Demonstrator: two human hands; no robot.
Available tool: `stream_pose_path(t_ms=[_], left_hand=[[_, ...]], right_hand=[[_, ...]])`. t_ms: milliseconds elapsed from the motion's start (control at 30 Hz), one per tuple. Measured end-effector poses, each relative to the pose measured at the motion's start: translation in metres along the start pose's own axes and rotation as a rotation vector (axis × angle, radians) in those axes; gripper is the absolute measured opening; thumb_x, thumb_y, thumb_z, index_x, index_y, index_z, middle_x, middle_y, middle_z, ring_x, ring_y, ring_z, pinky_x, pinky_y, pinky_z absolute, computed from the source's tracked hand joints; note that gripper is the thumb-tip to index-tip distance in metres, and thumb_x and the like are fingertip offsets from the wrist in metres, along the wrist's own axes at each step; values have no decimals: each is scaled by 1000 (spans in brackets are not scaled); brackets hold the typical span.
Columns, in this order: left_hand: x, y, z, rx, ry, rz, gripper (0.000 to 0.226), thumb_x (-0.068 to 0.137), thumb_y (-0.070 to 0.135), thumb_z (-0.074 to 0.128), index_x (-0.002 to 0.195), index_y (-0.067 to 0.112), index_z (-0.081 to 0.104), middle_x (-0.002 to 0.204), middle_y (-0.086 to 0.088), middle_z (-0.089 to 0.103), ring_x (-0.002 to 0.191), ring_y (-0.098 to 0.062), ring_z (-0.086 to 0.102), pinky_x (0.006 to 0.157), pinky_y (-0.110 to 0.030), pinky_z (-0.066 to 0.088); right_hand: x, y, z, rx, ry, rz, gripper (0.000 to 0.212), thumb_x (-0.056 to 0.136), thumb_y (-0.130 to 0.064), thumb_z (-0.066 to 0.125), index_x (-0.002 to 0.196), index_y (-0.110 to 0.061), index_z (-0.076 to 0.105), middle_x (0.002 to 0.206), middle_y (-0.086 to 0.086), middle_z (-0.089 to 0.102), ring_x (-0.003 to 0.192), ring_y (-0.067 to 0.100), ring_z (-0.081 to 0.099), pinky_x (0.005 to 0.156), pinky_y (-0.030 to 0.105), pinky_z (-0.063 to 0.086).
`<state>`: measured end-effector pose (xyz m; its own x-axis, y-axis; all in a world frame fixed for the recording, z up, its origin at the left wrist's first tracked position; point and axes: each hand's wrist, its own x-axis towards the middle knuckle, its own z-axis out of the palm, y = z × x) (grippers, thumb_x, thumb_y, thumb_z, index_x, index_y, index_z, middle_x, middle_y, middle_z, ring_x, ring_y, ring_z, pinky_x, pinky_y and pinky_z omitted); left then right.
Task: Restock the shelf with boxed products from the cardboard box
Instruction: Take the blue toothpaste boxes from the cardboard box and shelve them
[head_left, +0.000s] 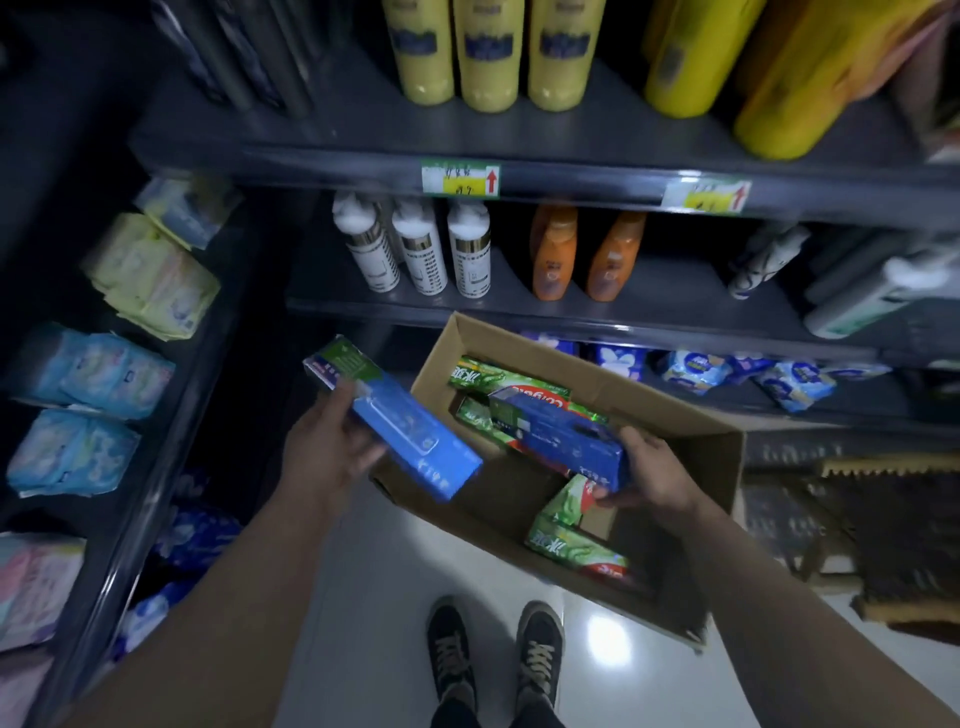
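1. Left hand (332, 452): grasps a light blue carton (410, 431) at mid-length, thumb laid across its top face. The carton is in the centre of the frame, to the left of and partly over the near-left corner of the cardboard box (696, 519). Its long axis runs diagonally, with a green-labelled end pointing to the upper left and the other end to the lower right. Its print is too blurred to read.

2. Right hand (652, 470): fingers are curled round the lower-right end of a dark blue carton (561, 434). This carton is inside the open top of the cardboard box. Its long axis runs from upper left to lower right, roughly parallel to the light blue carton.

3. Contents of the cardboard box: green cartons (493, 376) bearing white Chinese characters, and a red carton (540, 397) on which "Colgate" can be partly read. One green carton lies at the near side, below the right hand.

4. Shelf (571, 176): two price labels (460, 178) on its front edge show red upward arrows; their text is illegible. Yellow bottles (488, 57) stand above the edge, white bottles (415, 249) and orange bottles (553, 254) below.
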<state>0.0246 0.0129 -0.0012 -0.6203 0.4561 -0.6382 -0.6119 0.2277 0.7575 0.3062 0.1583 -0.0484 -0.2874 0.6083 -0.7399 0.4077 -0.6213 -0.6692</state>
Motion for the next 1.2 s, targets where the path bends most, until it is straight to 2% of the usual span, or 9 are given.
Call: stream_pose_path(t_ms=[100, 233, 333, 467, 633, 767, 900, 1100, 1200], left_hand=[[-21, 7, 9, 71, -21, -13, 32, 96, 42, 49, 114, 17, 59, 94, -3, 70, 69, -12, 69, 70, -37, 55], [-62, 20, 31, 181, 7, -16, 38, 98, 48, 42, 88, 19, 64, 76, 1, 70, 74, -18, 65, 77, -38, 52], [-72, 30, 31, 266, 16, -3, 54, 78, 71, 48, 77, 22, 70, 77, -3, 74, 81, -28, 69, 91, -49, 51], [-58, 30, 20, 323, 7, 41, 54, 63, 77, 44, 74, 31, 71, 89, -9, 73, 91, -32, 68, 93, -57, 48], [-131, 67, 52, 253, -55, 46, 32, 91, 48, 56, 82, 18, 64, 84, -11, 68, 78, -29, 65, 88, -49, 52], [-156, 81, 59, 217, -191, 116, 29, 78, 38, 72, 93, 14, 67, 86, -10, 71, 72, -24, 68, 67, -37, 55], [-172, 94, 56, 144, -238, 181, 15, 88, 26, 65, 93, 12, 67, 72, -2, 73, 58, -14, 69, 46, -25, 52], [-186, 110, 48, 145, -251, 257, 34, 85, 31, 67, 114, 14, 64, 105, -5, 71, 93, -23, 68, 68, -33, 51], [-190, 112, 42, 136, -248, 279, 38, 81, 23, 72, 116, 12, 62, 104, -6, 71, 88, -22, 69, 68, -33, 53]], right_hand=[[-26, -13, -20, 125, -37, 51, 44, 102, -38, 34, 100, -6, 65, 58, 15, 53, 42, 21, 50, 50, 30, 46], [-65, -44, -34, 140, -106, 62, 44, 100, -36, 30, 106, -6, 62, 47, 10, 48, 35, 18, 42, 43, 23, 37], [-87, -68, -44, 121, -139, 42, 47, 100, -39, 31, 98, -4, 61, 43, 11, 50, 32, 19, 39, 42, 23, 35], [-110, -97, -57, 145, -197, 9, 53, 99, -43, 30, 82, -3, 62, 55, 19, 55, 35, 20, 36, 41, 21, 31], [-136, -127, -60, 131, -297, -48, 59, 99, -43, 28, 84, 2, 64, 54, 20, 55, 33, 21, 37, 39, 20, 31], [-157, -149, -52, 126, -378, 6, 68, 96, -48, 30, 64, -4, 71, 49, 16, 54, 29, 17, 38, 40, 16, 27], [-163, -162, -45, 141, -396, -25, 62, 99, -45, 28, 92, 5, 64, 55, 19, 56, 28, 18, 39, 33, 16, 30], [-171, -179, -38, 93, -465, -79, 61, 100, -38, 23, 95, 7, 64, 58, 21, 57, 30, 17, 38, 32, 17, 33], [-177, -185, -33, 64, -481, -103, 56, 98, -33, 24, 92, 6, 65, 59, 20, 55, 31, 17, 39, 32, 17, 33]])
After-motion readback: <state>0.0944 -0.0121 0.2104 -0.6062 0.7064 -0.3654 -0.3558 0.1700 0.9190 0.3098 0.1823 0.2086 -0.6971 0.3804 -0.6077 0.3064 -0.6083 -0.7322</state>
